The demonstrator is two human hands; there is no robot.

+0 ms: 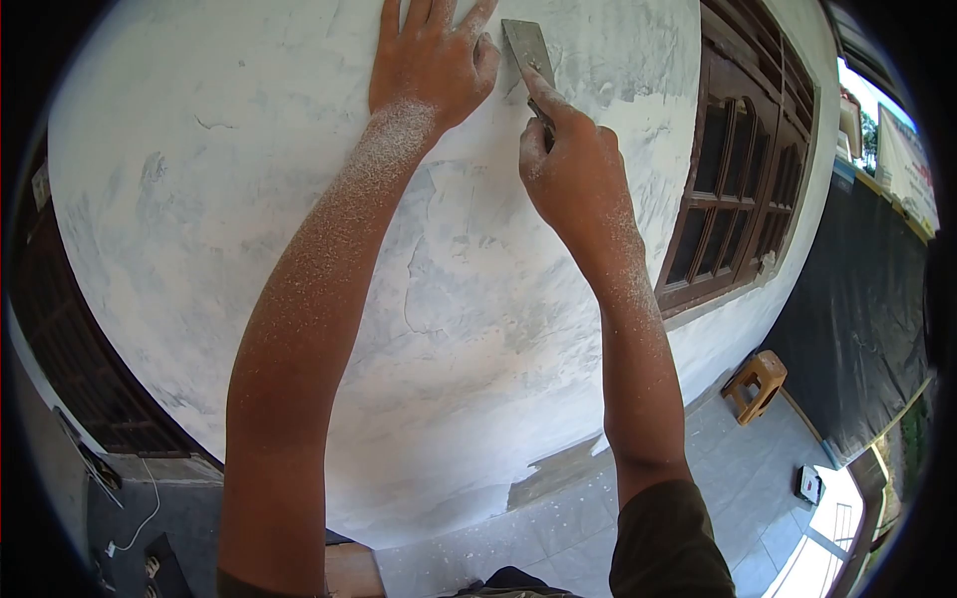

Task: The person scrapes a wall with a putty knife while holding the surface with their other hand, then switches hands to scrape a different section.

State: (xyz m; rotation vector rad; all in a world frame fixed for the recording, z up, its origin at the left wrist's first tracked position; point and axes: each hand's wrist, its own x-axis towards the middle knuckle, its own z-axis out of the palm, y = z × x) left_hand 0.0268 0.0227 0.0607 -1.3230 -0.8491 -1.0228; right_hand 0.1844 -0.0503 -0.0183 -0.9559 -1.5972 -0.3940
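My right hand (578, 149) is closed around the handle of a putty knife (528, 48), its index finger stretched along the blade. The flat metal blade points up and lies against or very close to the white, patchy wall (478, 299). Left of it, my left hand (434, 60) rests on the wall with its fingers stretched upward; the fingertips are cut off by the top edge of the view. White dust covers both hands and forearms. Cracks and grey scraped patches mark the wall around them.
A brown wooden window (733, 179) is set in the wall at right. On the tiled floor (558, 528) are a tan plastic stool (755, 387) and a small white-and-black box (809, 485). Dark sheeting (857, 309) hangs at far right. A white cable (150, 508) lies at lower left.
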